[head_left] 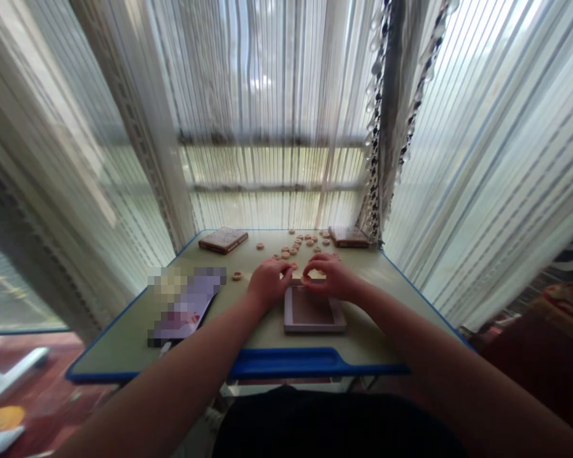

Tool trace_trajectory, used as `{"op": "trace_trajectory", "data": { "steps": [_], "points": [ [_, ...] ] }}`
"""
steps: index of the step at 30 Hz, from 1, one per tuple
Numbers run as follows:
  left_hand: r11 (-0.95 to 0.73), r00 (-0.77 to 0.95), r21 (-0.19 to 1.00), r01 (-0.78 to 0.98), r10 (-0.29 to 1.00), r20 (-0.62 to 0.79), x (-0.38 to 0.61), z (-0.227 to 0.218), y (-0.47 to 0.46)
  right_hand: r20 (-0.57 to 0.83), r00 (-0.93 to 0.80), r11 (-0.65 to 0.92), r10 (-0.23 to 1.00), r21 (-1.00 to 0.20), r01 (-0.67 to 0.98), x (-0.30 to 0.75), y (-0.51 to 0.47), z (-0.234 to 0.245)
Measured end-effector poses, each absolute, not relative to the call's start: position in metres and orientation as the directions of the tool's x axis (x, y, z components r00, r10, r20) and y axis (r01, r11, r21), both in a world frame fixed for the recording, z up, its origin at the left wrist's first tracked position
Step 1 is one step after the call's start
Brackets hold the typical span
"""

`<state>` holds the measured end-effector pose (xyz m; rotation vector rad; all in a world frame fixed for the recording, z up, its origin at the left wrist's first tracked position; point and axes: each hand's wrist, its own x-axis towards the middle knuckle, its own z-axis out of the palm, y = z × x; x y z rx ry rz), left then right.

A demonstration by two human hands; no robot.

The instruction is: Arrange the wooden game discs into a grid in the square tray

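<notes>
Over the far edge of a shallow open box (315, 328) with a brown inside, both my hands work close together. My right hand (332, 275) pinches a small round wooden game piece (305, 278) between thumb and forefinger, right above the box's far rim. Just left of it, my left hand (270, 282) has its fingers closed around another round piece (293, 266) near their tips. Beyond the hands, several loose round pieces (309, 242) lie scattered on the table. A single piece (237, 276) rests apart, to the left of my left hand.
The pale table (262, 331) has a blue edge with a moulded tray (286, 362) at the front. A phone or tablet (191, 312), partly pixelated, lies at the left. Flat brown boxes stand at the back left (223, 240) and back right (348, 236). Sheer curtains (277, 95) hang behind.
</notes>
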<state>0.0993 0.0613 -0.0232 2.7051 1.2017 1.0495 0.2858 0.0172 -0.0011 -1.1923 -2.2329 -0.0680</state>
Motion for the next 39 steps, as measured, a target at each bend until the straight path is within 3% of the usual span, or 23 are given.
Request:
{"op": "trace_trajectory", "data": {
  "steps": [3,5,8,11,13,15,19,27,33,39],
  "points": [
    [-0.660,0.435,0.223,0.717,0.674,0.598,0.100,-0.010,0.062,0.345,-0.500,0.581,0.794,-0.192,0.791,0.271,0.011,0.005],
    [-0.605,0.346,0.284,0.744,0.712,0.611,0.100,0.005,0.071,0.262,-0.520,0.568,0.813,-0.161,0.807,0.265,0.011,0.014],
    [-0.540,0.266,0.440,0.717,0.796,0.543,0.098,0.025,0.089,0.231,-0.577,0.613,0.784,-0.138,0.778,0.259,0.015,0.028],
    [-0.562,0.262,0.491,0.665,0.792,0.551,0.094,0.027,0.101,0.225,-0.642,0.675,0.733,-0.128,0.727,0.254,0.023,0.034],
    [-0.552,0.217,0.463,0.694,0.773,0.596,0.093,0.018,0.102,0.267,-0.668,0.715,0.694,-0.152,0.682,0.251,0.028,0.032],
    [-0.557,0.258,0.362,0.747,0.746,0.614,0.093,0.008,0.098,0.337,-0.675,0.751,0.656,-0.202,0.629,0.249,0.031,0.025],
    [-0.488,0.304,0.206,0.848,0.767,0.566,0.096,-0.004,0.090,0.392,-0.653,0.756,0.648,-0.231,0.612,0.248,0.030,0.008],
    [-0.386,0.242,0.192,0.902,0.822,0.516,0.100,-0.004,0.098,0.407,-0.579,0.666,0.707,-0.107,0.739,0.266,0.025,0.011],
    [-0.525,0.371,0.161,0.836,0.755,0.541,0.103,-0.007,0.102,0.362,-0.584,0.627,0.727,-0.001,0.779,0.267,0.030,0.005],
    [-0.590,0.469,0.177,0.788,0.761,0.447,0.100,-0.011,0.109,0.396,-0.607,0.666,0.689,-0.015,0.746,0.265,0.023,0.008]
  ]
}}
